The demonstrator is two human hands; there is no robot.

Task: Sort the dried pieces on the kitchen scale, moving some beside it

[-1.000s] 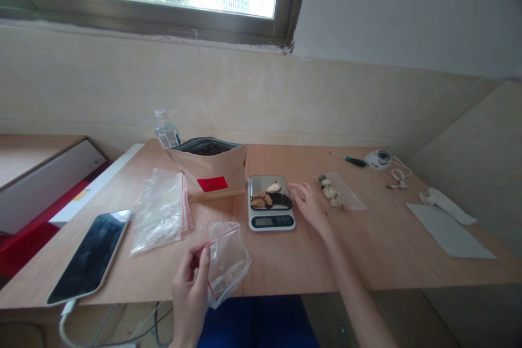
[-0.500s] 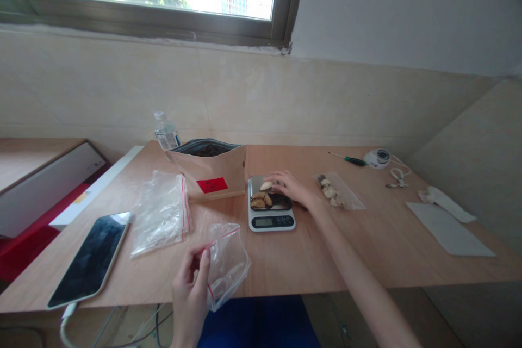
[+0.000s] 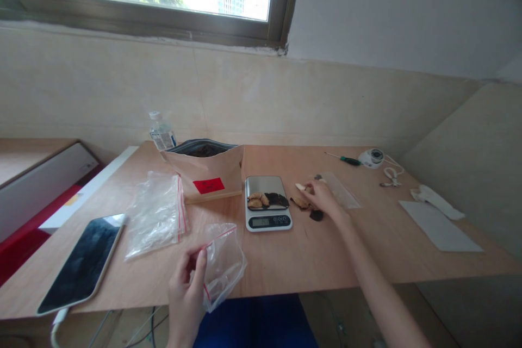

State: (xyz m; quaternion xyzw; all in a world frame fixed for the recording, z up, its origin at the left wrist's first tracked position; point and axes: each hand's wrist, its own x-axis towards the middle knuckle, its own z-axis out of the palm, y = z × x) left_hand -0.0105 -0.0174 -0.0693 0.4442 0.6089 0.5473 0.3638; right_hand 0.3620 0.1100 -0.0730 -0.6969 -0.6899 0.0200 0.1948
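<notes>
At the near edge of the tabletop, I have the left hand pinching a clear zip bag between its fingers, while the right hand, right of the digital scale, grips a pale piece in its fingers.

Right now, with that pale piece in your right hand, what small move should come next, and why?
Probably set the pale piece on the table near the loose brown piece: the right hand pinches it close by, right of the scale, and the left hand is occupied with a clear bag.
</notes>
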